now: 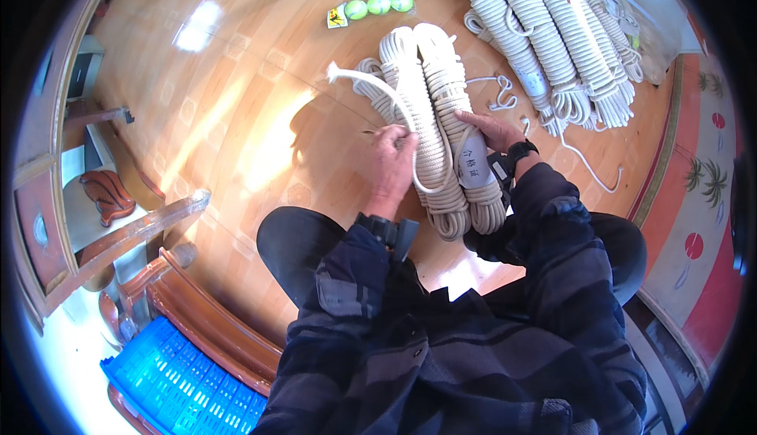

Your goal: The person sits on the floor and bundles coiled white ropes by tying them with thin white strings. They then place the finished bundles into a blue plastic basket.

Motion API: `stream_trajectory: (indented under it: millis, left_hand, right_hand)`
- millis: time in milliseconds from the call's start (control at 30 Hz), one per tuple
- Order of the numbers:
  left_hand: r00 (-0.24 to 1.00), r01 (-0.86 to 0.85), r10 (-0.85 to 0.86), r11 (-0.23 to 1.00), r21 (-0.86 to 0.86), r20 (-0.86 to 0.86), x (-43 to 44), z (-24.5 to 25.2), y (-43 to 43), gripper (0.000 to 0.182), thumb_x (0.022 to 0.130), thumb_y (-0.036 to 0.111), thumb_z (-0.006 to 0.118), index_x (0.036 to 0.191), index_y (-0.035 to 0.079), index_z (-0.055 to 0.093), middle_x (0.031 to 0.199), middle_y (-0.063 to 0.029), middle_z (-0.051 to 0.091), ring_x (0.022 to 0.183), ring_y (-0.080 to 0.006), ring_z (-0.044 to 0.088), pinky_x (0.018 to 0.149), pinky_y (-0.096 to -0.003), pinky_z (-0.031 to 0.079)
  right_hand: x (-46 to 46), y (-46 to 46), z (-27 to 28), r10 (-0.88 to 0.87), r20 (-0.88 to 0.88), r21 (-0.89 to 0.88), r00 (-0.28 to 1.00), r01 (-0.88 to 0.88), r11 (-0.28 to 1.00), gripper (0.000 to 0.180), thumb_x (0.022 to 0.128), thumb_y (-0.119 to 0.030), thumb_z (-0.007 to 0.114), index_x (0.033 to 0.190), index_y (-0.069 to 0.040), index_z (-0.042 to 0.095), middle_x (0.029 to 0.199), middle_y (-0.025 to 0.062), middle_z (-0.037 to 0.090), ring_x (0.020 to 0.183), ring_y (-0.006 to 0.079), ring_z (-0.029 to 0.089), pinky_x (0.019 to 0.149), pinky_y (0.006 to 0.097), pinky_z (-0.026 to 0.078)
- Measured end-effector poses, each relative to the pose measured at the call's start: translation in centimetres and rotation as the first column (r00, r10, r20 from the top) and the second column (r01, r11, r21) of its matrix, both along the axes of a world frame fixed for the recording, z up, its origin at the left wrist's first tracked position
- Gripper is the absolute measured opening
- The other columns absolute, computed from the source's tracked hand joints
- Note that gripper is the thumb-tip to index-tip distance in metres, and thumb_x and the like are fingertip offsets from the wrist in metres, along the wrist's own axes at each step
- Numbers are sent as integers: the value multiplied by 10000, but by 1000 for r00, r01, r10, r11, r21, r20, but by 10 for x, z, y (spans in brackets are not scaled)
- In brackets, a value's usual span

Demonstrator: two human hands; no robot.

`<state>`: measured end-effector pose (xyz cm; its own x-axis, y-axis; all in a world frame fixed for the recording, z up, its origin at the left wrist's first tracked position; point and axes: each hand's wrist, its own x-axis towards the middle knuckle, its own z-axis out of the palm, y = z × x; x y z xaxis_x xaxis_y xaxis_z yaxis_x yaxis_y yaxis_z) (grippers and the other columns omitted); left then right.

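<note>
Two coiled bundles of white braided rope lie side by side on the floor before me. My left hand (393,160) is at the left rope bundle (414,104), its fingers closed around a loose length of rope whose frayed end (332,73) points up and left. My right hand (494,130) rests on the right rope bundle (440,71), thumb on the coils and the other fingers partly hidden behind it. A white paper band (473,160) with writing wraps that bundle. More looped rope (369,74) shows beneath the left bundle.
Several more rope bundles (550,39) lie at the upper right, with loose rope ends (591,172) on the floor. Packed tennis balls (378,5) lie beyond the two bundles. At the lower left are a blue plastic basket (183,376) and wooden furniture (207,322). A patterned cloth (686,216) is at the right.
</note>
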<state>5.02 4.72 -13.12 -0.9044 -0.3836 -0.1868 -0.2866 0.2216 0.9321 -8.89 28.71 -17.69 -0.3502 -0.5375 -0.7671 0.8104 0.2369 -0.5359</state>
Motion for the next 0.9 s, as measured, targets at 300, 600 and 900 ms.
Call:
stream_trajectory:
  millis: [300, 600, 900]
  left_hand:
    - [892, 355, -173, 841, -409, 418, -24, 20, 61, 256, 883, 315, 720, 871, 73, 802, 952, -117, 762, 1015, -316, 692, 918, -509, 438]
    - [748, 662, -411, 517, -542, 521, -48, 31, 83, 231, 901, 224, 635, 887, 71, 808, 901, -104, 789, 1004, -291, 728, 997, -508, 441]
    - [828, 35, 227, 892, -450, 514, -9, -58, -45, 413, 900, 402, 664, 1001, 13, 756, 993, -224, 771, 971, -424, 737, 866, -540, 564]
  right_hand:
    - [2, -4, 10, -2, -105, 45, 994, 7, 999, 941, 862, -587, 806, 1540, -31, 464, 1466, 151, 594, 1303, 273, 603, 1102, 449, 491]
    - [-2, -21, 11, 116, -434, 140, 893, -60, 988, 984, 801, -486, 870, 1546, -13, 436, 1455, 172, 594, 1285, 279, 599, 1055, 417, 496]
    - [7, -32, -18, 85, -532, 359, 842, 134, 924, 1141, 669, -428, 972, 1540, 48, 409, 1438, 214, 598, 1332, 291, 574, 1146, 379, 429]
